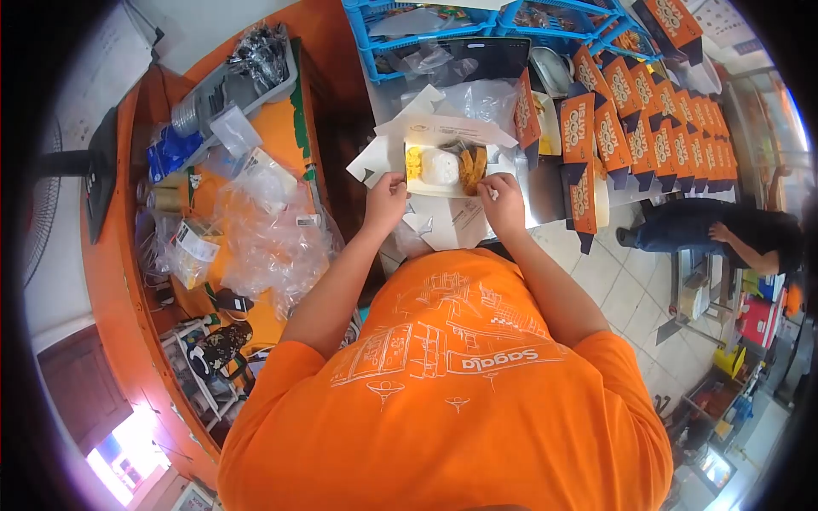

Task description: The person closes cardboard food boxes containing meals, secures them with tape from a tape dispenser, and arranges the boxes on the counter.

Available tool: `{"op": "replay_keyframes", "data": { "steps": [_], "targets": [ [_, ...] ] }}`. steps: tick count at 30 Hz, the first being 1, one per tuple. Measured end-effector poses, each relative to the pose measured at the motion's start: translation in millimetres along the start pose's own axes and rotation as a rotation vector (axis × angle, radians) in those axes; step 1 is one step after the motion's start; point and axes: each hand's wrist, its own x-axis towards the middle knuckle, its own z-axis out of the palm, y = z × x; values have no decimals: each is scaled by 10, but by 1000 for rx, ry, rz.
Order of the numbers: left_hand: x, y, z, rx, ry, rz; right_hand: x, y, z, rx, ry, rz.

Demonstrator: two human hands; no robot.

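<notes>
An unfolded paper meal box (445, 129) lies in front of me with its flaps spread. Inside it are a mound of white rice (440, 167), something yellow in small pieces (414, 162) at the left, and brown fried pieces (471, 169) at the right. My left hand (388, 201) pinches the box's near left edge, fingers closed. At the near right corner my right hand (503, 203) is closed on the edge, close to the fried pieces.
Rows of packed orange boxes (613, 128) stand at the right. Blue plastic racks (434, 38) are at the back. To the left, a shelf carries clear plastic bags (268, 226) and a grey tray (281, 94) of cutlery. Another person (716, 230) stands at the far right.
</notes>
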Motion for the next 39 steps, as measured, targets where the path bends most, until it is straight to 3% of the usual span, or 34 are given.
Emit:
{"op": "replay_keyframes", "data": {
  "steps": [2, 6, 9, 11, 14, 15, 16, 17, 18, 20, 22, 24, 25, 26, 28, 30, 32, 34, 36, 37, 39],
  "targets": [
    [12, -21, 2, -12, 14, 13, 21, -91, -32, -184, 34, -32],
    [39, -15, -81, 71, 19, 5, 57, -175, -108, -155, 44, 85],
    [48, 309, -229, 267, 300, 397, 194, -308, -312, 7, 157, -112],
    [162, 720, -351, 323, 415, 658, 437, -505, -499, -58, 248, -287],
    [418, 1401, -410, 458, 528, 920, 888, -704, -630, -51, 242, -307],
    [532, 1504, -386, 456, 529, 922, 1025, -720, -652, -13, 109, -263],
    [639, 1584, -361, 399, 404, 859, 1101, -787, -696, 25, -23, -219],
    [688, 1627, -333, 343, 281, 792, 1141, -857, -757, -46, -245, 26],
    [676, 1640, -295, 343, 286, 793, 1143, -794, -726, -47, -245, 20],
    [568, 1629, -215, 624, -272, 37, 1098, -506, -548, -370, -771, -1],
    [337, 1019, -3, 1134, -199, 253, 614, -361, -311, -471, -587, -72],
    [58, 557, 106, 1043, -75, 362, 229, -175, -139, -369, -271, -137],
    [-11, 471, 133, 952, 48, 469, 149, -145, -96, -330, -191, -127],
    [-22, 391, 159, 954, 37, 459, 90, -104, -47, -328, -201, -117],
    [-97, 313, 173, 892, 196, 542, -35, -179, 34, -299, 138, -117],
    [-26, 240, 225, 789, 214, 535, -37, -66, 174, -225, 102, -45],
    [78, 128, 266, -263, -13, 127, 72, 0, 330, 595, -45, 455],
    [157, 233, 158, -119, -8, 45, 178, 63, 389, 577, -85, 476],
    [317, 200, 69, 301, -63, 128, 172, 74, 439, 119, -64, 201],
    [323, 223, 56, 317, -75, 137, 184, 82, 470, 132, -49, 212],
    [333, 317, 29, -171, -171, -134, 274, 96, 503, 312, -52, 238]
  ]
}}
